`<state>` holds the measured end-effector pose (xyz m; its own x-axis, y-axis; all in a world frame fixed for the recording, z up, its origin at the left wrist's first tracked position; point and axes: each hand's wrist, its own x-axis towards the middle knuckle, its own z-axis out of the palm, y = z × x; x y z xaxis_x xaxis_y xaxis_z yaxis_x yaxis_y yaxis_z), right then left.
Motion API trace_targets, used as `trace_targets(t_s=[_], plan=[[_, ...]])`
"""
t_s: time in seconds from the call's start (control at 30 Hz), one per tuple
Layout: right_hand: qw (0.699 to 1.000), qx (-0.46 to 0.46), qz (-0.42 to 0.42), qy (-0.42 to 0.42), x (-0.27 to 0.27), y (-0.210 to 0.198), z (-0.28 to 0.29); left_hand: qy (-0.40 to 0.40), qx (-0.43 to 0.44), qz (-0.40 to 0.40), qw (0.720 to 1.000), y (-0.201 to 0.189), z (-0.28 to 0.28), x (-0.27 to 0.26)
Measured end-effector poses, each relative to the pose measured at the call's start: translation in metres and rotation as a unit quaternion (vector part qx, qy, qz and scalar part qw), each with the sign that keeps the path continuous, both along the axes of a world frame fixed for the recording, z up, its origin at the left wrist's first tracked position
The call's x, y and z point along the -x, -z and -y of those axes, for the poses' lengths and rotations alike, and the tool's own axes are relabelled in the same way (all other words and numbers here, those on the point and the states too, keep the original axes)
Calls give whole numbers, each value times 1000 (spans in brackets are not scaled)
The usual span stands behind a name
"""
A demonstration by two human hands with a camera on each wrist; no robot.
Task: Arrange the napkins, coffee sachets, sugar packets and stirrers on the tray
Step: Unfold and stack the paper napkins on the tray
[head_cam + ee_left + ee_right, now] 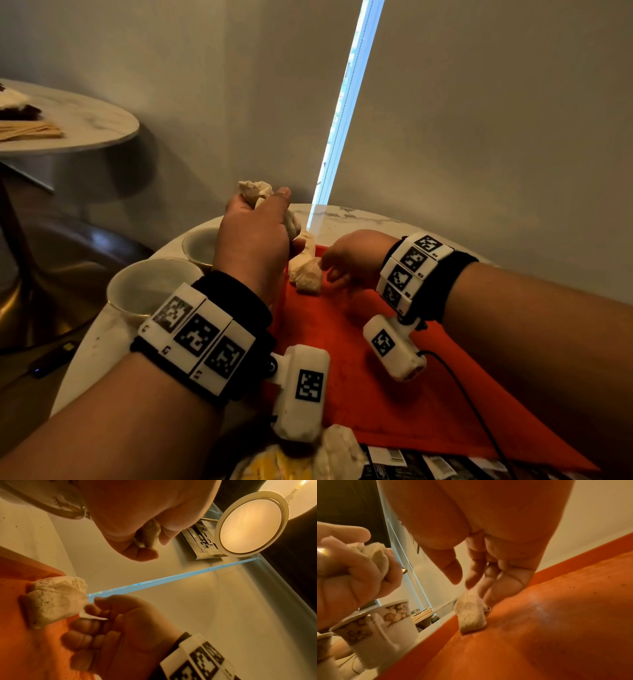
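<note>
A red tray lies on the round marble table. My left hand is raised above the tray's far left corner and grips a crumpled white napkin; its fist closes round the wad. My right hand pinches a second crumpled napkin that rests on the tray's far left corner. In the right wrist view the thumb and fingers hold the top of that napkin on the tray. The two wads appear separate.
Two patterned cups stand just left of the tray. At the near edge lie another crumpled napkin, yellow packets and dark sachets. Wooden stirrers lie on a second table at far left.
</note>
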<state>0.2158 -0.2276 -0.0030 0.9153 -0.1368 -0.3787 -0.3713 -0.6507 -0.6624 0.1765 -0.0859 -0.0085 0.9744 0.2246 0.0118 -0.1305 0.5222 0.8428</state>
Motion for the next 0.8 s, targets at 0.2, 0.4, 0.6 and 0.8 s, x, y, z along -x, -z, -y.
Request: trace_targets(t_s=[0.2, 0.4, 0.6, 0.8], plan=[[998, 25, -32, -51, 1, 9, -12, 0, 1, -6, 1000, 0, -1, 1], [992, -44, -110, -38, -2, 12, -27, -3, 0, -11, 1000, -1, -1, 1], [999, 43, 10, -32, 0, 3, -13, 2, 3, -5, 1000, -3, 0, 3], [991, -47, -48, -113, 14, 1, -18, 16, 20, -4, 1000, -4, 1, 4]])
